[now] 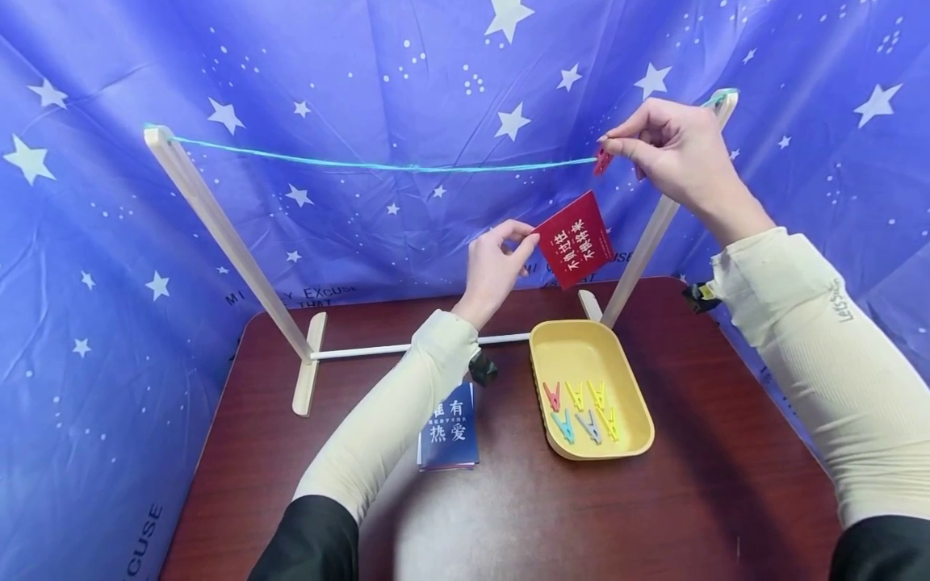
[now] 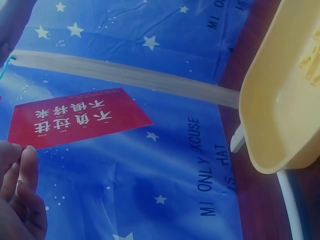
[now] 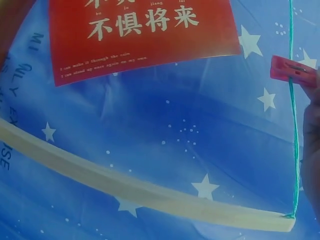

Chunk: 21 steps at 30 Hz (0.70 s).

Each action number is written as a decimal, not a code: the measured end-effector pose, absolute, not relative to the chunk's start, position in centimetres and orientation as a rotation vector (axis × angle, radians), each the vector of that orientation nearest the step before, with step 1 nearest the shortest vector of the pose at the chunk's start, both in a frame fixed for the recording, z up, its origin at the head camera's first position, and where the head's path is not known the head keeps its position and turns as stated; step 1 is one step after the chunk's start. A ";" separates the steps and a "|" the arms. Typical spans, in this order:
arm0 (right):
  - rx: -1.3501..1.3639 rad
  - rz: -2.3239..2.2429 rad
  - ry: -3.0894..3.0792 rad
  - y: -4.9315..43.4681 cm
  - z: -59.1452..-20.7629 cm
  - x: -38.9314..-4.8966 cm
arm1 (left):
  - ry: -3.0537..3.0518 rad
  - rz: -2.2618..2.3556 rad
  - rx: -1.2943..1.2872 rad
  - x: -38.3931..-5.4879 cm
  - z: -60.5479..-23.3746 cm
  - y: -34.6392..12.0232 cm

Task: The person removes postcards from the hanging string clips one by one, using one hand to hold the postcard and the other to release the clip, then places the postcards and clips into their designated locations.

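Note:
My left hand (image 1: 497, 262) pinches a red card (image 1: 576, 240) with white Chinese lettering by one corner, holding it tilted below the line. Up at the green string (image 1: 378, 167), my right hand (image 1: 672, 149) pinches a small red clothespin (image 1: 602, 160) between thumb and fingertips. In the right wrist view the clothespin (image 3: 292, 71) overlaps the string, and the card (image 3: 145, 37) is apart from it. The left wrist view shows the card's corner between thumb and finger of the left hand (image 2: 22, 192).
The string spans two wooden posts (image 1: 225, 234) joined by a white rod (image 1: 363, 352). A yellow tray (image 1: 639, 403) with several coloured clothespins (image 1: 576, 395) stands at the right. Blue cards (image 1: 458, 432) lie stacked on the dark wooden table (image 1: 291, 500), partly behind the left arm. A blue starry cloth hangs behind.

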State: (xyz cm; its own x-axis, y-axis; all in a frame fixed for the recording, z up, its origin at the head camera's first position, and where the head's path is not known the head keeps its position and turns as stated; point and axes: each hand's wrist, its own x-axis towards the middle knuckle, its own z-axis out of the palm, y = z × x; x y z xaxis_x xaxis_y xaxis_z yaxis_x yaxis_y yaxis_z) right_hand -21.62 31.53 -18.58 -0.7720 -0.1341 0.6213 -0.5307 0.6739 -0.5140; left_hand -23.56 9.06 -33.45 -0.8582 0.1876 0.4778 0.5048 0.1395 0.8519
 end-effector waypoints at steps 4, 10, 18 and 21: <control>0.530 0.958 -2.263 31.2 -18.5 -21.6 | -2.172 -1.800 -0.666 -23.5 -33.6 8.8; 0.548 1.061 -2.193 30.4 -18.2 -21.2 | -2.169 -1.799 -0.640 -23.6 -34.1 8.5; 0.594 1.152 -2.117 29.6 -18.1 -20.8 | -2.180 -1.809 -0.631 -23.7 -34.6 7.8; 0.662 1.141 -2.057 29.6 -18.2 -20.7 | -2.182 -1.814 -0.622 -23.7 -34.8 7.6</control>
